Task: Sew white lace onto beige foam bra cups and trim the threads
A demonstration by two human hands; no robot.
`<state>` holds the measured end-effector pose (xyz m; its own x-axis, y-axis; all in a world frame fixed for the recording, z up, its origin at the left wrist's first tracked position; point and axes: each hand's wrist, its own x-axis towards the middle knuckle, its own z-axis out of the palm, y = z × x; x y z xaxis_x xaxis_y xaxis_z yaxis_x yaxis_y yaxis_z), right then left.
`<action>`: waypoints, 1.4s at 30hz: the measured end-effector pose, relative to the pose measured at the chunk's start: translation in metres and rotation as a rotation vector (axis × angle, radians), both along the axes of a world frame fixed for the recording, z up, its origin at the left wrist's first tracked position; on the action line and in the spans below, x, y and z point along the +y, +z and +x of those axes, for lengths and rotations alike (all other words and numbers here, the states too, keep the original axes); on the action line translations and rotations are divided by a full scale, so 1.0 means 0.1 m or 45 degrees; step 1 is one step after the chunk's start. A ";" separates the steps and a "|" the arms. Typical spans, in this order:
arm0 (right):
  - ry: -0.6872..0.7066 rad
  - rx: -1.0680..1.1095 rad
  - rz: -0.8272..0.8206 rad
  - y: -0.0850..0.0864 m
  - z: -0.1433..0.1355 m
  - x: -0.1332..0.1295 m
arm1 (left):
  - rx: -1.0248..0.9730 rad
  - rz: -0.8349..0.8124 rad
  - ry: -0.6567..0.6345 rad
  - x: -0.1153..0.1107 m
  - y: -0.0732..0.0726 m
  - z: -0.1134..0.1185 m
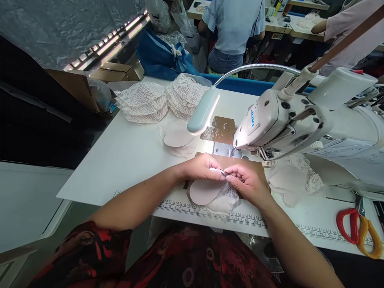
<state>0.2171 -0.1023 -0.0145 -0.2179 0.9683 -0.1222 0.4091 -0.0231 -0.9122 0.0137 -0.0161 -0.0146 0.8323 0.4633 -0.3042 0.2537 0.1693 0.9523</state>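
My left hand pinches the upper edge of a white lace piece. Attached to it or lying against it is a smooth pale oval pad, shaped like a bra cup. Close by, my right hand is closed around a small shiny metal tool that looks like thread snips; its tip points toward my left fingertips. Fingers cover most of the tool. Both hands are just in front of the sewing machine's needle area, over a brown board.
The white sewing machine stands at right, its lamp lit above. Lace stacks lie at the back left, another padded lace cup nearer. More lace and scissors are at right. A person sits beyond the table.
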 end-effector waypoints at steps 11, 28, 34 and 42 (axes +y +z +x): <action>-0.031 0.078 -0.168 -0.09 -0.05 0.04 | 0.016 0.287 -0.281 0.11 0.05 -0.06; 0.044 0.217 -0.113 -0.01 0.14 -0.13 | 0.093 -0.254 0.110 -0.20 0.14 -0.51; 0.308 0.133 -0.199 -0.03 0.16 -0.12 | -0.022 -0.252 0.269 -0.23 0.03 -0.28; 0.022 0.273 -0.280 -0.03 0.16 -0.11 | -0.067 -0.017 0.233 -0.24 0.09 -0.23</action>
